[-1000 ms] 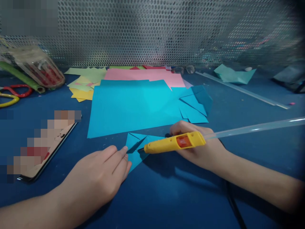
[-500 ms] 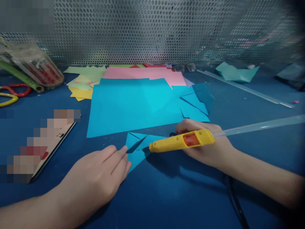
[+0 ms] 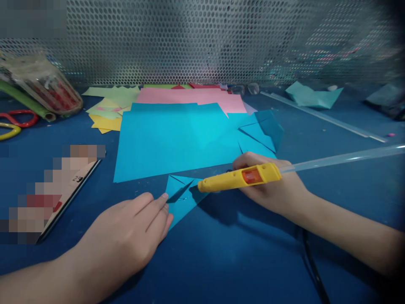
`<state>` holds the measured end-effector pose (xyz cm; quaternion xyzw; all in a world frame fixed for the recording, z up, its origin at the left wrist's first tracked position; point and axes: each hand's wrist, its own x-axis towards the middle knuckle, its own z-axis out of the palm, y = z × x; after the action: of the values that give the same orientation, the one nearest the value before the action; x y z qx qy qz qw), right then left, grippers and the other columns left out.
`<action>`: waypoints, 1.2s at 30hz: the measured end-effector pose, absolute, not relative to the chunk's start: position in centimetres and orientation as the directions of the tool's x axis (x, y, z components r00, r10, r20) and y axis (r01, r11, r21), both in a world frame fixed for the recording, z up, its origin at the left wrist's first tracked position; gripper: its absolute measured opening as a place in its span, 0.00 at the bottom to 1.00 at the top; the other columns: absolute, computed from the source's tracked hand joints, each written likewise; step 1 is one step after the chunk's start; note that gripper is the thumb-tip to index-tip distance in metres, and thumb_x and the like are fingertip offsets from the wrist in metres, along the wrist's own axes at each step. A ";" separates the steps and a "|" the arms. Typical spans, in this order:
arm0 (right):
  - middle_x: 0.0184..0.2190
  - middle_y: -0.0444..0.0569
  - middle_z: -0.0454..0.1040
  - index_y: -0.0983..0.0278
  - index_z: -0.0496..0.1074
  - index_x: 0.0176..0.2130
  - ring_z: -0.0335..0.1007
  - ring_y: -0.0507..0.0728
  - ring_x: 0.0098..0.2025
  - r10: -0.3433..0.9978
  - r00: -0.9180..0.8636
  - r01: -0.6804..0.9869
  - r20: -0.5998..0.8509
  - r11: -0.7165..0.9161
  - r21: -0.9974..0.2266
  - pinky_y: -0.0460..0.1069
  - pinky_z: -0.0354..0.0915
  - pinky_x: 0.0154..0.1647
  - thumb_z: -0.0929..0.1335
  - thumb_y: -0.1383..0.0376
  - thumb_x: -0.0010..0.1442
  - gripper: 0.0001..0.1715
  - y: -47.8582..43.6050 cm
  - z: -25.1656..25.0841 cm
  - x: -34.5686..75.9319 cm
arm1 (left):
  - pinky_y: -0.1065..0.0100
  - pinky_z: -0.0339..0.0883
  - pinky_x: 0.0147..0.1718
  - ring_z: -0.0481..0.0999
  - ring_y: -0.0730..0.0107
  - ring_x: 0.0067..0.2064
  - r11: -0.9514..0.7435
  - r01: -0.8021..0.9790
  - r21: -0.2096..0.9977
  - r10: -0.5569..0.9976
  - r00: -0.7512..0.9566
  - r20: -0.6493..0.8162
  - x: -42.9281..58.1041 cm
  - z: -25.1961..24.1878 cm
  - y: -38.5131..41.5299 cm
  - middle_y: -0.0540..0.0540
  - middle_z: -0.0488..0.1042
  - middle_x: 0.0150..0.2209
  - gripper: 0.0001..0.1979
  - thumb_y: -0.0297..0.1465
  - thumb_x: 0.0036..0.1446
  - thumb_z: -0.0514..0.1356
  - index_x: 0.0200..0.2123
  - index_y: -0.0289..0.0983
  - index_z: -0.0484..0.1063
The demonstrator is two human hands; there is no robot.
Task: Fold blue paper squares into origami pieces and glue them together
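My right hand [image 3: 268, 185] is closed round a yellow hot glue gun [image 3: 234, 179], tilted with its tip pointing left. A clear glue stick [image 3: 341, 159] runs out of its back end. The tip hovers over a small folded piece of blue paper [image 3: 186, 207], and a thin line of glue [image 3: 182, 199] shows on the paper by a raised flap. My left hand [image 3: 133, 236] grips the left edge of that paper, fingertips pressed together on it; the thumb is hidden.
Large blue sheets [image 3: 164, 139] lie behind, with pink paper [image 3: 183, 95] beyond. Scissors [image 3: 23, 118] and a jar [image 3: 47, 84] stand left, near a phone-like flat item [image 3: 72, 185], partly blurred. A folded pale-blue paper boat [image 3: 311, 97] sits far right. A black cord [image 3: 313, 261] trails down at right.
The glue gun's tip has lifted and moved slightly up, away from the glue line. My left hand stays on the folded paper; the view has shifted slightly.
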<state>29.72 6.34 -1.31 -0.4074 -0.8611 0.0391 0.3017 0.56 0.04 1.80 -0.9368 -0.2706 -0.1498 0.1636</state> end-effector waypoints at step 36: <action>0.26 0.45 0.74 0.60 0.66 0.34 0.70 0.52 0.22 0.688 -0.536 0.656 0.490 0.704 -0.271 0.45 0.58 0.20 0.62 0.65 0.60 0.03 5.6 -0.3 28.9 | 0.62 0.80 0.28 0.82 0.61 0.31 -0.797 0.550 -0.249 0.447 0.815 0.369 0.6 2.4 -0.2 0.38 0.83 0.34 0.21 0.20 0.68 0.47 0.32 0.30 0.79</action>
<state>28.91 5.61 -0.32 -0.3835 -0.8760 0.0269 0.2913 0.59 -0.17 2.40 -0.9365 -0.2661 -0.1471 0.1748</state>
